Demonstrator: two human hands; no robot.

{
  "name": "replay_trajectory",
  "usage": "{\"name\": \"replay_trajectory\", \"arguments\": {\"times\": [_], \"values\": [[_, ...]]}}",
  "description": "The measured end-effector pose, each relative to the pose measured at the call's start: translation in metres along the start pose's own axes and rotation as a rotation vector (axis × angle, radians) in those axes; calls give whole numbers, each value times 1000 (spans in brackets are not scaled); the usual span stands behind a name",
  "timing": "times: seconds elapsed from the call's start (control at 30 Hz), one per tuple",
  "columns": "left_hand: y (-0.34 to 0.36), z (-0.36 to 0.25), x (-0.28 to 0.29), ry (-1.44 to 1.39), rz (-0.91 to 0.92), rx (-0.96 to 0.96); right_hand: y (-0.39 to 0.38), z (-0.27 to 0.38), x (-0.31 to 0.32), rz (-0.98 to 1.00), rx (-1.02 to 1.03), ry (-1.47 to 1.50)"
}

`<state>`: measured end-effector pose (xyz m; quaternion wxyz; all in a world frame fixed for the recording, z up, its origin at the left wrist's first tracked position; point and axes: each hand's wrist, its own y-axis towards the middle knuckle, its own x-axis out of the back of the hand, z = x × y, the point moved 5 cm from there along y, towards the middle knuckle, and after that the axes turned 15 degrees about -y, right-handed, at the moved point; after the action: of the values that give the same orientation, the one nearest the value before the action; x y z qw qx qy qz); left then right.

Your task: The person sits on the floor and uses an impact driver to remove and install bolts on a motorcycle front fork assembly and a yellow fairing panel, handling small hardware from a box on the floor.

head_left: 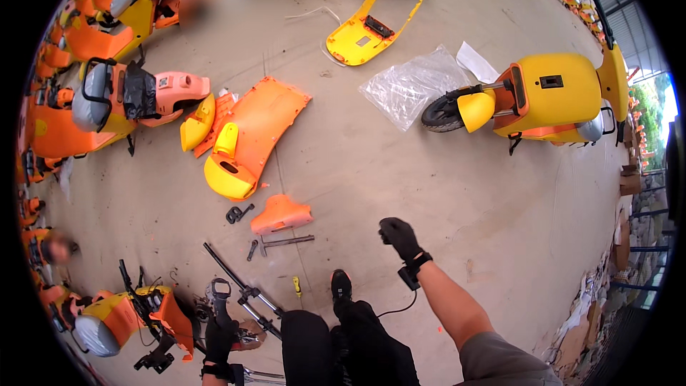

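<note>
My left hand (220,332), in a black glove at the lower edge, is closed on a grey tool-like part (218,289) with a looped top; its exact shape is unclear. Beside it lie a black-and-silver fork assembly (250,293) and a yellow-handled screwdriver (296,286). My right hand (396,236), also gloved, hangs over the concrete right of an orange plastic panel (279,216), its fingers curled into a fist with nothing visible in them. A hammer (286,240), a small wrench (252,250) and a black part (236,214) lie near that panel.
Orange and yellow body panels (271,114) lie ahead, with a yellow frame piece (357,43) and plastic sheet (407,86) beyond. Scooters line the left and back; one yellow scooter (557,93) stands at right. A partly stripped scooter (121,325) is at lower left, cardboard (629,179) along the right.
</note>
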<state>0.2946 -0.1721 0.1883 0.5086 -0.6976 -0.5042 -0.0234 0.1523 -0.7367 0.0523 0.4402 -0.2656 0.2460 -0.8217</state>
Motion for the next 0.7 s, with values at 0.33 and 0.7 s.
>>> {"name": "replay_trajectory", "arguments": {"times": [0.33, 0.7], "values": [[90, 70, -105, 506, 504, 39, 75, -30, 224, -179, -451, -599], [134, -214, -185, 423, 590, 163, 371, 157, 245, 0, -138, -1235]]}}
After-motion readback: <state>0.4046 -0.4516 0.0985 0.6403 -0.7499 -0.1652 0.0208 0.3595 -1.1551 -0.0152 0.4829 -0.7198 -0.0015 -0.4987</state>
